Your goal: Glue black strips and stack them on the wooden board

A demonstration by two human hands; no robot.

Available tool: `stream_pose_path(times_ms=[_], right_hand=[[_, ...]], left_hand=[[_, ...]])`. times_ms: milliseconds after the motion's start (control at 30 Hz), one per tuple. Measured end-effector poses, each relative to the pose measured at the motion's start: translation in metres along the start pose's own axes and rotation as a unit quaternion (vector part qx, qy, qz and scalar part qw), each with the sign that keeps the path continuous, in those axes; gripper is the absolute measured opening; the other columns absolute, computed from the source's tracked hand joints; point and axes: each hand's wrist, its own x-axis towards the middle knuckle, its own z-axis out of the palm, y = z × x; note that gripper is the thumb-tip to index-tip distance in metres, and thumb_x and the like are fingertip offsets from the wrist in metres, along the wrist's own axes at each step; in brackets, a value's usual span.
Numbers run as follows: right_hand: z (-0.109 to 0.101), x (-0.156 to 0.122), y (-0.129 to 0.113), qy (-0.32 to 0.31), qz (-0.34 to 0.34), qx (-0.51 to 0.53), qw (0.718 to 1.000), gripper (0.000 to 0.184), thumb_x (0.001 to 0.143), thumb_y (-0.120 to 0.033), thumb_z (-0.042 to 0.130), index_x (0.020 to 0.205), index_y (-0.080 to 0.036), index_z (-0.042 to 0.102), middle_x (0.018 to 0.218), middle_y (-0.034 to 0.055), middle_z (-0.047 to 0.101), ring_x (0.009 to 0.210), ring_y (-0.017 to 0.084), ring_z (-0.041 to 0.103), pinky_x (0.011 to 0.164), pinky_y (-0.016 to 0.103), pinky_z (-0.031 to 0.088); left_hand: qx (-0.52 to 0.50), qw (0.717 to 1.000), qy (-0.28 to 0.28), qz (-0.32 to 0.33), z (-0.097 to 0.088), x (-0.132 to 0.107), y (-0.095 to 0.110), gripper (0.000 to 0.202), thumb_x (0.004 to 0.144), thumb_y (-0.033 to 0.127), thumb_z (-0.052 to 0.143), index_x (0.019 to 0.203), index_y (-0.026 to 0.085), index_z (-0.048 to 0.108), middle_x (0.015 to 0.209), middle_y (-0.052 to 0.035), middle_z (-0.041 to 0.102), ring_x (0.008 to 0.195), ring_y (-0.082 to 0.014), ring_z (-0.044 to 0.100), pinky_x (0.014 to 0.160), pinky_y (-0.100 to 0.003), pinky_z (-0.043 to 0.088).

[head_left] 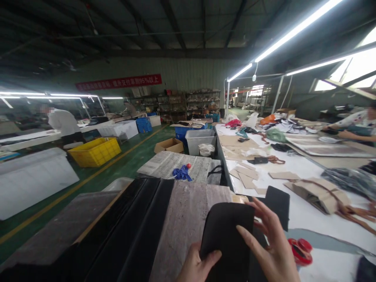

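In the lower middle of the head view, a black flat piece with rounded corners [227,235] is held up in front of me. My left hand [199,262] grips its lower left edge, thumb on the near face and fingers mostly hidden behind. My right hand [273,243] is at its right side, thumb lying on the near face and fingers bent around the upper right edge. Behind my right hand lies another black rounded piece [277,207] on the white table. A red-topped container [301,250] stands to the right of that hand.
The white table [305,176] carries brown card pieces [245,176], straps and bags. Black sheet material [126,231] lies on a board to the left. Bins, including a yellow crate [95,152], line the green floor. One person [63,121] works far left, another at the right edge.
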Motion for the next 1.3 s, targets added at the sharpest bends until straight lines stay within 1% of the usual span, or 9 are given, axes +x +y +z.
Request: stream_pose_path(times_ms=[67,200,367,467,600,733,1067,1200,1300], right_hand=[[-0.006,0.017,-0.013,-0.041,-0.120,-0.119,0.985,0.064,0.084,-0.042,0.071,0.142,-0.030,0.048,0.132,0.0092,0.063,0.119,0.026,0.063,0.087,0.034,0.060],[-0.010,0.039,-0.038,-0.172,-0.302,-0.245,0.905,0.047,0.089,-0.039,0.067,0.134,-0.031,0.057,0.124,0.0063,0.068,0.115,0.024,0.065,0.092,0.035,0.058],[-0.001,0.046,-0.050,-0.188,-0.366,-0.257,0.874,0.046,0.089,-0.044,0.065,0.131,-0.024,0.059,0.120,0.0083,0.071,0.108,0.024,0.068,0.088,0.035,0.058],[0.005,0.047,-0.052,-0.197,-0.377,-0.233,0.875,0.022,0.093,-0.036,0.062,0.112,-0.026,0.066,0.104,0.0040,0.074,0.097,0.020,0.071,0.084,0.031,0.059],[0.009,0.043,-0.054,-0.198,-0.355,-0.218,0.887,0.011,0.094,-0.033,0.059,0.099,-0.028,0.068,0.108,0.0035,0.072,0.095,0.017,0.072,0.077,0.025,0.058],[0.013,0.035,-0.058,-0.148,-0.312,-0.202,0.916,0.012,0.093,-0.036,0.061,0.099,-0.026,0.064,0.092,0.0023,0.072,0.081,0.016,0.073,0.069,0.021,0.058],[0.020,0.026,-0.067,-0.184,-0.284,-0.149,0.929,0.015,0.091,-0.029,0.062,0.102,-0.029,0.072,0.096,0.0046,0.070,0.084,0.016,0.073,0.069,0.020,0.059],[0.016,0.025,-0.059,-0.120,-0.099,-0.046,0.987,0.039,0.081,-0.038,0.074,0.117,-0.026,0.068,0.097,0.0066,0.071,0.086,0.021,0.072,0.074,0.027,0.061],[0.020,0.011,-0.047,-0.136,0.102,0.101,0.980,0.046,0.076,-0.047,0.077,0.115,-0.022,0.070,0.095,0.0080,0.075,0.087,0.024,0.073,0.075,0.031,0.062]], left_hand=[[-0.007,1.000,0.009,-0.004,-0.002,0.001,-0.009,0.085,0.055,0.082,0.073,0.109,0.015,0.068,0.112,-0.0116,0.074,0.111,-0.0336,0.066,0.094,-0.036,0.052],[-0.018,0.999,0.050,0.009,-0.008,-0.004,-0.017,0.073,0.063,0.072,0.076,0.107,0.014,0.067,0.107,-0.0110,0.075,0.107,-0.0319,0.067,0.093,-0.035,0.051],[-0.053,0.997,0.056,0.020,-0.016,-0.016,-0.008,0.064,0.067,0.063,0.080,0.107,0.014,0.068,0.108,-0.0106,0.075,0.108,-0.0313,0.068,0.093,-0.035,0.051],[-0.083,0.994,0.073,0.006,-0.019,-0.021,-0.002,0.061,0.064,0.062,0.081,0.103,0.017,0.069,0.103,-0.0076,0.077,0.105,-0.0304,0.069,0.090,-0.034,0.052],[-0.088,0.992,0.086,0.006,-0.024,-0.029,0.005,0.055,0.065,0.059,0.081,0.100,0.018,0.071,0.097,-0.0055,0.077,0.102,-0.0294,0.069,0.089,-0.034,0.053],[-0.093,0.994,0.058,0.011,-0.032,-0.038,0.013,0.056,0.066,0.059,0.080,0.102,0.016,0.071,0.099,-0.0068,0.076,0.101,-0.0290,0.069,0.089,-0.035,0.053],[-0.092,0.995,0.013,0.029,-0.037,-0.051,0.020,0.054,0.069,0.066,0.075,0.097,0.019,0.076,0.094,-0.0021,0.077,0.098,-0.0263,0.067,0.080,-0.027,0.051],[-0.108,0.993,0.017,0.041,-0.035,-0.053,0.020,0.060,0.066,0.073,0.073,0.091,0.018,0.077,0.092,-0.0028,0.077,0.096,-0.0270,0.067,0.078,-0.027,0.051],[-0.120,0.991,0.036,0.050,-0.034,-0.056,0.025,0.064,0.065,0.076,0.072,0.092,0.018,0.077,0.090,-0.0035,0.077,0.096,-0.0282,0.068,0.079,-0.029,0.052]])
